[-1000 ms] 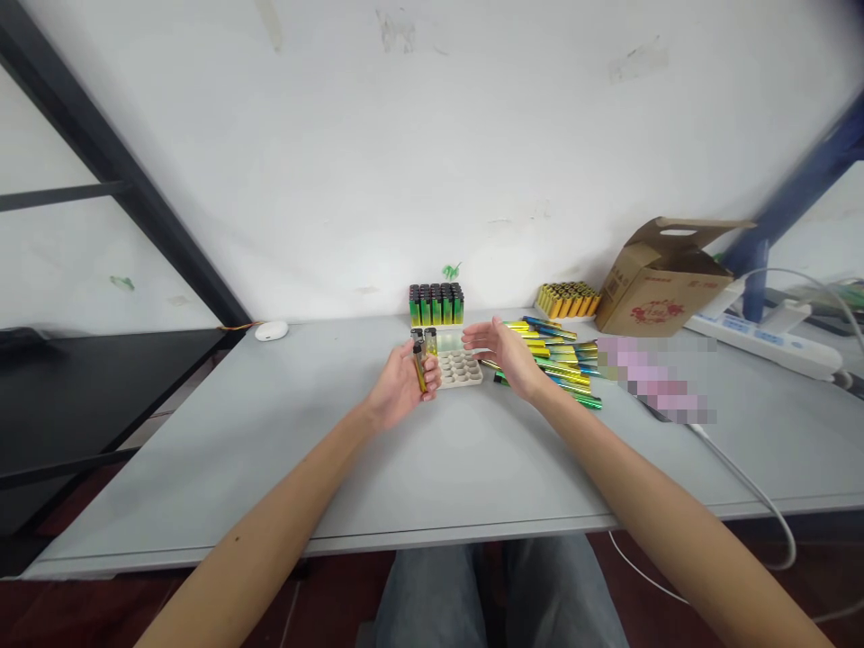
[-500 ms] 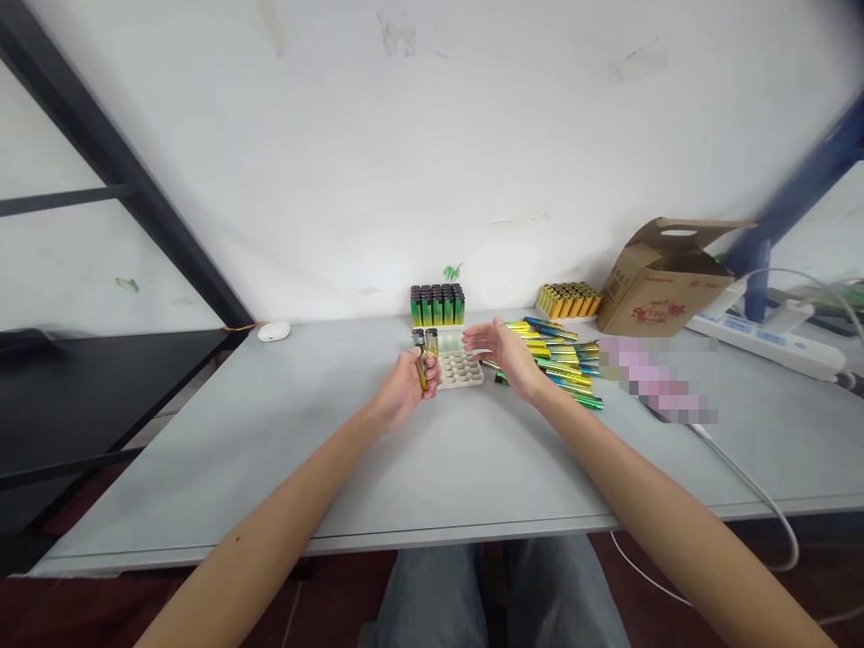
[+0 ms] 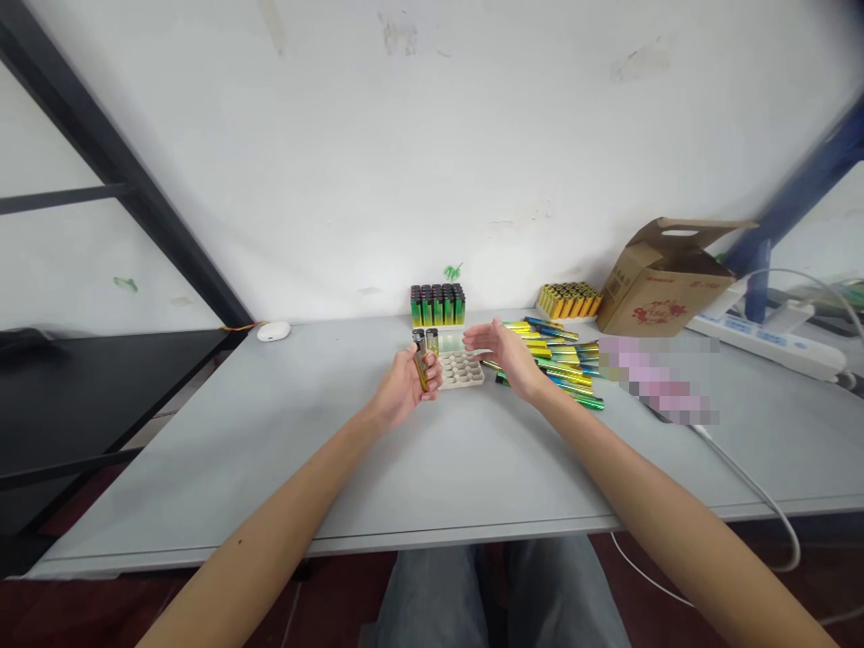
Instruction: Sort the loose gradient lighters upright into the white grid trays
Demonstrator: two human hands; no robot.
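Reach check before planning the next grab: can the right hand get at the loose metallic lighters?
Probably yes. The open right hand sits at the near edge of the loose metallic lighters, and nothing appears to stand between them. The beige dimpled tray lies on the hand's other side, not in the way.

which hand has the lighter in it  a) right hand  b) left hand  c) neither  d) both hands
b, the left hand closes around a lighter, while the right hand is open and shows nothing in it.
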